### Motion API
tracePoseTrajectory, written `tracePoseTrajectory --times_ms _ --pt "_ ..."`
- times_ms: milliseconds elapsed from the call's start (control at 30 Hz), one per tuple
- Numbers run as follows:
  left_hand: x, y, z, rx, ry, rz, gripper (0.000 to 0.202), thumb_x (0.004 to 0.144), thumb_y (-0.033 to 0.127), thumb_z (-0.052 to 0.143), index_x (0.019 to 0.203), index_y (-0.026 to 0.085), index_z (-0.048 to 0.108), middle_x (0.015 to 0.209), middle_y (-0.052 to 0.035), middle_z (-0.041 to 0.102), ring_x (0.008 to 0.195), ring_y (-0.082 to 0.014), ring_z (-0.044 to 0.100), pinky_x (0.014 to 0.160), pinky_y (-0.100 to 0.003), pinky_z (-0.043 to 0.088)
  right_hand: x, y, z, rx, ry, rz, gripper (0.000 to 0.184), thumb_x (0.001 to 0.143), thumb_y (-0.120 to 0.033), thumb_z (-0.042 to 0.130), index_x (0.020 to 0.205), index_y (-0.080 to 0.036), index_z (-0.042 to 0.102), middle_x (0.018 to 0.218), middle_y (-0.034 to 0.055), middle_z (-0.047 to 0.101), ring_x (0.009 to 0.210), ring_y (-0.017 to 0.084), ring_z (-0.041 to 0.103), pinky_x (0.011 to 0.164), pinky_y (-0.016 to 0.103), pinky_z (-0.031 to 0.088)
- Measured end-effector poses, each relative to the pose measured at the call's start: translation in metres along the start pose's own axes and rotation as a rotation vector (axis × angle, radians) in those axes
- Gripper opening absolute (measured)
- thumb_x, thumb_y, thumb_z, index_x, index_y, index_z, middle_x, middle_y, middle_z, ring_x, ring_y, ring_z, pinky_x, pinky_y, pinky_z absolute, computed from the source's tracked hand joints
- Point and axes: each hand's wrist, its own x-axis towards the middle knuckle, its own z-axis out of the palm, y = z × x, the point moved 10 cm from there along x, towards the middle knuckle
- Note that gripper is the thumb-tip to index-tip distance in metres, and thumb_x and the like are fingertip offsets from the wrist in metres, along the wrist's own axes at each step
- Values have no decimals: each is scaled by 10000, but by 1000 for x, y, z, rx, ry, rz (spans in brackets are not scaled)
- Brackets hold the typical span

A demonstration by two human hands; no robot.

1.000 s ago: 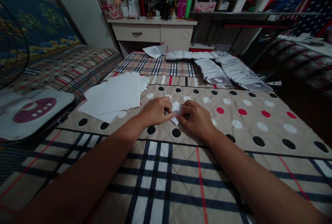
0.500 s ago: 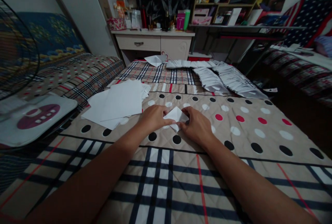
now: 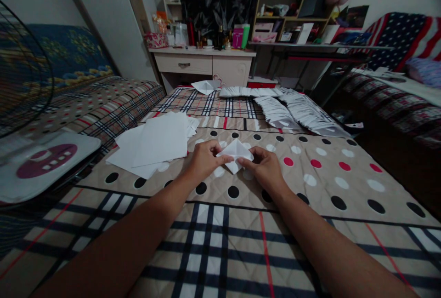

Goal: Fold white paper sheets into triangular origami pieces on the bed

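Observation:
A small folded white paper (image 3: 235,149), diamond-like in outline, is held just over the bedspread between my two hands. My left hand (image 3: 206,157) pinches its left corner, thumb on the near face and fingers behind. At the right corner my right hand (image 3: 265,164) grips it the same way, its thumb pressing near the middle fold. Left of my hands lies a loose stack of flat white paper sheets (image 3: 160,139). Farther off, long rows of folded paper pieces (image 3: 306,111) are packed together, and a single folded paper (image 3: 206,87) rests at the far edge.
The quilted bedspread (image 3: 213,238) has plaid and dots. A fan (image 3: 24,68) and a white seat with a purple oval (image 3: 48,160) stand at the left. Beyond the bed is a cream dresser (image 3: 203,61) crowded with bottles. Shelves (image 3: 282,10) rise at the back right.
The paper's lower point shows more fully between my thumbs, and my right fingers sit slightly farther out on its right corner. The camera view has tilted up a little.

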Motion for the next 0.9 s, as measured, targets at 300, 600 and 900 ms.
tracePoseTrajectory --times_ms 300,600,900 --pt "4 -2 -6 -148 47 -50 418 514 401 826 584 160 492 557 54 473 512 -70 399 454 -188 279 1 -14 1 286 -4 -26 331 610 -305 777 871 -184 612 753 12 638 605 137 554 531 250 443" --pt "5 -15 -3 -304 -48 -205 439 512 376 842 577 160 466 504 45 510 439 -56 422 401 -174 265 -6 -30 1 297 -82 -169 213 734 -230 651 943 -201 621 857 21 650 753 160 613 688 293 502" --pt "3 -17 -1 -302 -70 -195 422 539 368 840 586 153 479 510 32 532 432 -54 443 391 -167 267 -4 -24 -8 329 39 -139 153 751 -260 692 885 -188 672 842 30 692 751 151 642 703 284 508"
